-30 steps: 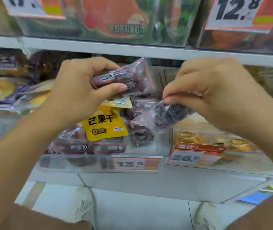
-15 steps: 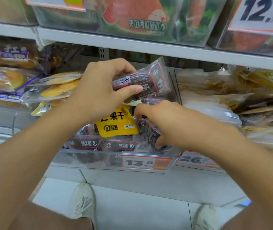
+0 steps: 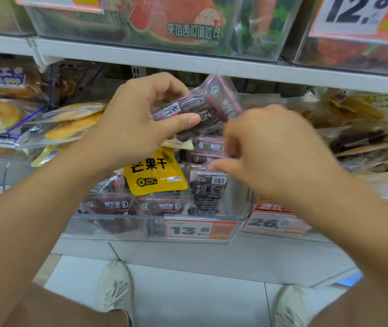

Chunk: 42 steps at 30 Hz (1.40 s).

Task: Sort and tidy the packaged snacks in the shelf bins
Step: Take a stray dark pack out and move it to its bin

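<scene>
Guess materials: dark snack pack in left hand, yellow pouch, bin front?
Dark snack pack: thin clear glossy plastic film, apparently; crinkles and glare.
Yellow mango pouch: opaque printed plastic film, smoother and less shiny.
Bin front: rigid clear plastic, probably acrylic; packs show through it, straight edge.

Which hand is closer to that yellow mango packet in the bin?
Left. The left hand sits right above the yellow packet, nearly touching; the right hand is off to its right.

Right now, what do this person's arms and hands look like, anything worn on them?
Both forearms are bare as far as the frame shows, with no sleeves in view. The left hand and right hand wear no gloves, and no rings, watch or bracelets are visible. The right hand is motion-blurred, so fine detail there is unclear.
</scene>
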Each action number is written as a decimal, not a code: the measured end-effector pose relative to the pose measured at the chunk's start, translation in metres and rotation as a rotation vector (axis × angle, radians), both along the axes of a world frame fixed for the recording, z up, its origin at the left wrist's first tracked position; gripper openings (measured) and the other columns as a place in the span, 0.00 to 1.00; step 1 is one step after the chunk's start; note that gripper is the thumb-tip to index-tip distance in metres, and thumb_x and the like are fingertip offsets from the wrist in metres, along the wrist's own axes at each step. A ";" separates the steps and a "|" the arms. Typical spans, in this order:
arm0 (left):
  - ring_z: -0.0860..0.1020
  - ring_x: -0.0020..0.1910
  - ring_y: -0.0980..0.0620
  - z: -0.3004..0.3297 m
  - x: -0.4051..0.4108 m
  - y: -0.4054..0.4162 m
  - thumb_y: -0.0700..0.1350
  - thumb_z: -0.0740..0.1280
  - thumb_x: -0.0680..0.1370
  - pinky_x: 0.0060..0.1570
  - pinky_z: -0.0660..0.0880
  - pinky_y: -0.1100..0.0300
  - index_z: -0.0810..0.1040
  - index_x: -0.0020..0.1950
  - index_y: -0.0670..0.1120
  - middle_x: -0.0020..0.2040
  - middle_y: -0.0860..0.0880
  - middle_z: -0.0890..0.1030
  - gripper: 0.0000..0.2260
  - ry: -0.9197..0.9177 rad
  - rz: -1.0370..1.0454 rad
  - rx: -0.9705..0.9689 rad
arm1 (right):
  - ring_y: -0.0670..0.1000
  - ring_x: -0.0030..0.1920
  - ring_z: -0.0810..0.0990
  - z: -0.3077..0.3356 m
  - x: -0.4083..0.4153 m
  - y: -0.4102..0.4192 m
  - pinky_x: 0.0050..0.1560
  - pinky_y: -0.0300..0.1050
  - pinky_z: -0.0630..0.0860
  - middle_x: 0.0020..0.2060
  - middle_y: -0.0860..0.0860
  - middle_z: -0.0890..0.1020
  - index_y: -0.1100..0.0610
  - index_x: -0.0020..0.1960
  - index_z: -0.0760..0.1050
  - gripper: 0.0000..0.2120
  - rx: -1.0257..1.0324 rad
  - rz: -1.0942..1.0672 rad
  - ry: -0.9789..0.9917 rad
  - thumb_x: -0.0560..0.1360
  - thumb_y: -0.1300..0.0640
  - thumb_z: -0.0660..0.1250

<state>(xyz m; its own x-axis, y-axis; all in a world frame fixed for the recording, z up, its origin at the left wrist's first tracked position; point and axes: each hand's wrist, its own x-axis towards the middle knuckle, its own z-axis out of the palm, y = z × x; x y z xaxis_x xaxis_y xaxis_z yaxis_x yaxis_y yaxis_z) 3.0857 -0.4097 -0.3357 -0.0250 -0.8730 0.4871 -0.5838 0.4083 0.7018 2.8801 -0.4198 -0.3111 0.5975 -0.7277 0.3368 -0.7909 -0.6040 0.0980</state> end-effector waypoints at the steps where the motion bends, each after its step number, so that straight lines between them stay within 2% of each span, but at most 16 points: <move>1: 0.81 0.45 0.56 0.002 -0.002 0.001 0.45 0.76 0.73 0.49 0.79 0.57 0.77 0.52 0.46 0.48 0.49 0.83 0.12 0.040 -0.094 0.001 | 0.56 0.41 0.79 0.006 -0.011 0.001 0.43 0.48 0.75 0.37 0.49 0.80 0.54 0.38 0.75 0.25 0.036 -0.046 -0.126 0.65 0.30 0.71; 3: 0.79 0.47 0.54 0.004 -0.007 0.004 0.44 0.77 0.72 0.52 0.77 0.58 0.74 0.52 0.46 0.48 0.45 0.80 0.14 0.071 -0.237 -0.002 | 0.54 0.38 0.77 0.012 -0.028 0.001 0.41 0.49 0.74 0.33 0.47 0.77 0.54 0.38 0.72 0.31 0.015 -0.060 -0.441 0.59 0.26 0.70; 5: 0.78 0.46 0.52 0.003 -0.018 0.006 0.43 0.76 0.73 0.52 0.77 0.57 0.73 0.51 0.47 0.47 0.46 0.79 0.14 0.075 -0.308 0.008 | 0.51 0.39 0.76 0.009 -0.035 0.001 0.39 0.50 0.73 0.39 0.47 0.77 0.55 0.47 0.68 0.36 0.043 -0.024 -0.628 0.57 0.28 0.74; 8: 0.78 0.45 0.52 0.000 -0.028 0.005 0.42 0.76 0.73 0.49 0.78 0.55 0.72 0.51 0.46 0.46 0.45 0.78 0.14 0.071 -0.313 0.009 | 0.47 0.42 0.80 0.000 -0.031 -0.004 0.41 0.52 0.78 0.44 0.44 0.80 0.54 0.53 0.71 0.25 0.145 0.202 -0.715 0.67 0.43 0.78; 10: 0.81 0.48 0.50 0.001 -0.024 0.005 0.48 0.79 0.69 0.52 0.79 0.51 0.73 0.52 0.45 0.48 0.46 0.80 0.20 -0.018 -0.297 0.053 | 0.49 0.44 0.83 -0.001 -0.034 -0.008 0.45 0.54 0.79 0.44 0.46 0.83 0.55 0.52 0.77 0.16 0.198 0.356 -0.672 0.70 0.51 0.78; 13: 0.80 0.52 0.56 0.002 -0.014 0.004 0.61 0.82 0.59 0.53 0.78 0.52 0.76 0.56 0.51 0.52 0.54 0.81 0.31 -0.413 -0.181 0.180 | 0.46 0.40 0.84 0.005 -0.042 -0.010 0.41 0.50 0.80 0.40 0.48 0.85 0.52 0.49 0.80 0.12 0.371 0.399 -0.604 0.69 0.53 0.79; 16: 0.78 0.45 0.60 -0.002 -0.017 0.001 0.66 0.80 0.58 0.47 0.77 0.55 0.78 0.48 0.58 0.45 0.59 0.81 0.25 -0.696 -0.113 0.284 | 0.42 0.34 0.77 0.000 -0.042 -0.011 0.36 0.44 0.74 0.34 0.46 0.82 0.48 0.46 0.77 0.14 0.351 0.284 -0.307 0.66 0.45 0.79; 19: 0.77 0.43 0.59 0.001 -0.024 -0.004 0.62 0.80 0.62 0.44 0.75 0.58 0.80 0.47 0.57 0.42 0.59 0.80 0.19 -0.750 -0.105 0.306 | 0.42 0.37 0.73 -0.002 -0.029 -0.009 0.38 0.47 0.73 0.33 0.43 0.75 0.46 0.45 0.72 0.15 0.263 0.200 0.011 0.69 0.39 0.74; 23: 0.76 0.42 0.58 0.001 -0.023 -0.006 0.48 0.80 0.67 0.39 0.72 0.60 0.76 0.44 0.59 0.41 0.59 0.78 0.15 -0.763 -0.086 0.363 | 0.53 0.43 0.73 -0.013 0.001 -0.007 0.46 0.48 0.61 0.34 0.45 0.69 0.48 0.43 0.63 0.19 0.088 0.209 0.397 0.71 0.43 0.74; 29: 0.77 0.34 0.58 0.003 -0.029 -0.007 0.42 0.73 0.71 0.34 0.69 0.66 0.76 0.39 0.57 0.33 0.59 0.78 0.10 -0.713 -0.070 0.245 | 0.54 0.32 0.66 -0.026 0.017 0.000 0.48 0.50 0.57 0.29 0.47 0.60 0.51 0.34 0.54 0.26 0.022 0.232 0.446 0.72 0.51 0.73; 31: 0.77 0.33 0.58 0.009 -0.038 -0.007 0.41 0.73 0.71 0.34 0.68 0.71 0.79 0.41 0.56 0.34 0.58 0.80 0.09 -0.631 -0.094 0.174 | 0.55 0.38 0.73 -0.019 0.008 0.005 0.49 0.50 0.61 0.30 0.46 0.63 0.50 0.34 0.58 0.23 0.039 0.218 0.380 0.73 0.47 0.72; 34: 0.76 0.31 0.57 0.016 -0.065 -0.010 0.38 0.72 0.73 0.32 0.68 0.72 0.81 0.43 0.52 0.32 0.56 0.80 0.08 -0.386 -0.137 0.038 | 0.52 0.46 0.78 -0.001 -0.033 -0.001 0.52 0.49 0.74 0.38 0.46 0.78 0.49 0.44 0.78 0.11 0.117 0.203 0.116 0.75 0.42 0.68; 37: 0.76 0.31 0.58 0.014 -0.099 -0.017 0.42 0.73 0.76 0.33 0.69 0.70 0.81 0.43 0.51 0.33 0.58 0.80 0.05 -0.196 -0.193 -0.037 | 0.47 0.38 0.81 0.009 -0.106 -0.025 0.43 0.49 0.79 0.35 0.44 0.83 0.49 0.43 0.84 0.09 0.139 0.035 -0.289 0.75 0.47 0.68; 39: 0.77 0.35 0.60 0.009 -0.119 -0.021 0.46 0.73 0.76 0.35 0.70 0.71 0.81 0.44 0.52 0.35 0.60 0.80 0.02 -0.195 -0.227 -0.031 | 0.46 0.37 0.80 0.007 -0.156 -0.050 0.45 0.48 0.80 0.34 0.43 0.83 0.49 0.41 0.85 0.06 0.171 -0.188 -0.231 0.75 0.50 0.71; 41: 0.79 0.44 0.63 0.006 -0.138 -0.027 0.52 0.72 0.75 0.41 0.71 0.71 0.82 0.47 0.54 0.41 0.62 0.81 0.04 -0.270 -0.242 -0.059 | 0.46 0.42 0.80 0.003 -0.190 -0.069 0.51 0.44 0.78 0.43 0.45 0.86 0.48 0.44 0.85 0.01 0.270 -0.324 -0.122 0.73 0.53 0.75; 42: 0.78 0.48 0.63 0.004 -0.146 -0.031 0.55 0.72 0.75 0.46 0.72 0.71 0.83 0.50 0.55 0.45 0.62 0.81 0.07 -0.317 -0.251 -0.071 | 0.47 0.45 0.80 0.002 -0.199 -0.075 0.54 0.42 0.76 0.47 0.45 0.85 0.48 0.47 0.85 0.05 0.317 -0.355 -0.094 0.72 0.55 0.76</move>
<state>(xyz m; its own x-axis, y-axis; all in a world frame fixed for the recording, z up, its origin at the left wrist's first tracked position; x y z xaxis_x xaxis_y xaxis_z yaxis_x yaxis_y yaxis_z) 2.9397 -0.4410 -0.3316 -0.3919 -0.7852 0.4794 -0.6428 0.6065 0.4679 2.6806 -0.4951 -0.3088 0.2718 -0.9565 0.1063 -0.9501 -0.2843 -0.1285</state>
